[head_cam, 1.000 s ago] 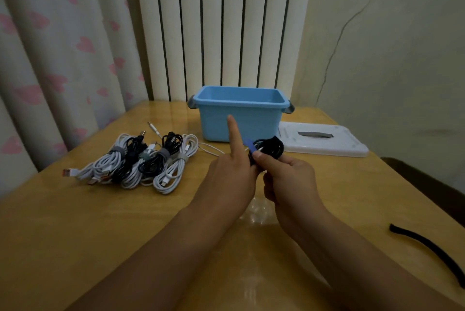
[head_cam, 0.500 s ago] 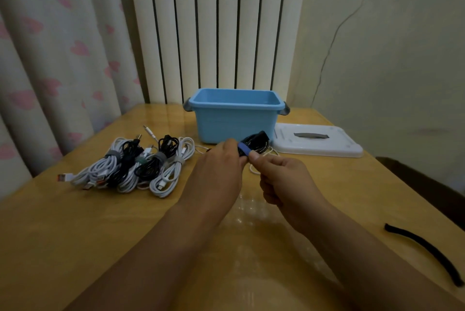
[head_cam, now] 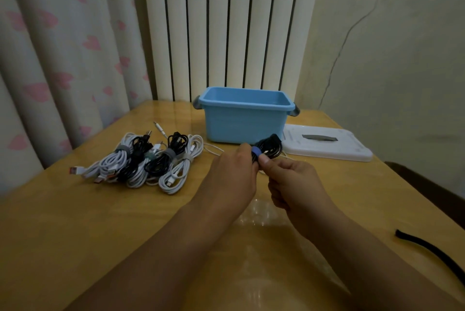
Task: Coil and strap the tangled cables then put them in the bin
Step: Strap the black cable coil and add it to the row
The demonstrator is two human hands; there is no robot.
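Both hands meet just in front of the bin (head_cam: 245, 119). Left hand (head_cam: 230, 179) is curled nearly closed, fingertips pinched on the blue strap (head_cam: 256, 153) end of the black coil (head_cam: 270, 149). Right hand (head_cam: 293, 185) is also closed down, thumb and forefinger clamping the coil right beside the strap. Coil is held up off the table (head_cam: 75, 235), apart from it, its far loops overlapping the bin's front wall from our view.

Step in hand, as we read it: cinching the strap. To do it well we'd keep the right pinch tight so the loops don't spring, pull the strap tail snug with the left, then press the tail flat on itself all round (can't tell if it's already fastened, the fingers hide the overlap). Loose plug ends should tuck inside the wrap before we let go.

Left of the bin lies a pile (head_cam: 148, 162) of strapped white and black coils, none in the bin that we can see. A thin white cable (head_cam: 214, 151) runs loose on the table between pile and hands. Bin's lid (head_cam: 327, 144) lies flat to its right. A spare black strap (head_cam: 432, 255) lies well right of the bin, near the table's front edge.

Risk: loops slipping if either pinch eases early.
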